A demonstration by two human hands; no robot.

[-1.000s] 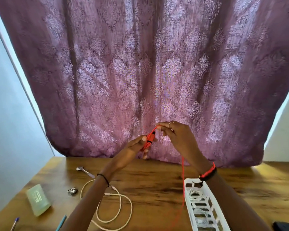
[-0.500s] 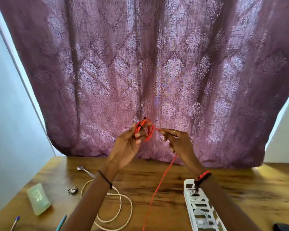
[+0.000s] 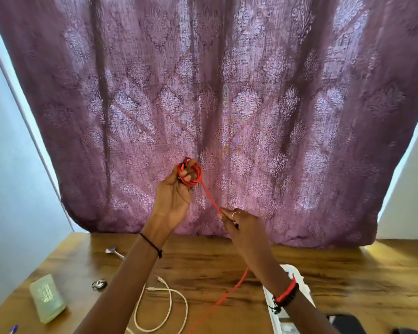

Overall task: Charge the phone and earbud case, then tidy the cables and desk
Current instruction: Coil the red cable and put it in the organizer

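Note:
My left hand [image 3: 176, 191] is raised in front of the curtain and grips a small coil of red cable [image 3: 191, 173] wound round its fingers. The cable's free length runs down and right to my right hand [image 3: 241, 229], which pinches it between thumb and fingers, then trails down to the wooden desk [image 3: 336, 273]. A white cable [image 3: 169, 307] lies in loose loops on the desk below my left forearm.
A white slotted organiser tray [image 3: 299, 283] sits under my right wrist. A pale green case [image 3: 47, 298] lies at the left, with a small metal ring [image 3: 99, 283], a metal piece [image 3: 114, 252] and a pen [image 3: 13, 329] nearby. A dark object [image 3: 345, 321] is at bottom right. The purple curtain [image 3: 227, 104] hangs behind the desk.
My left hand has risen and the red cable is now wound in several more loops round it. My right hand has dropped lower and to the right along the cable.

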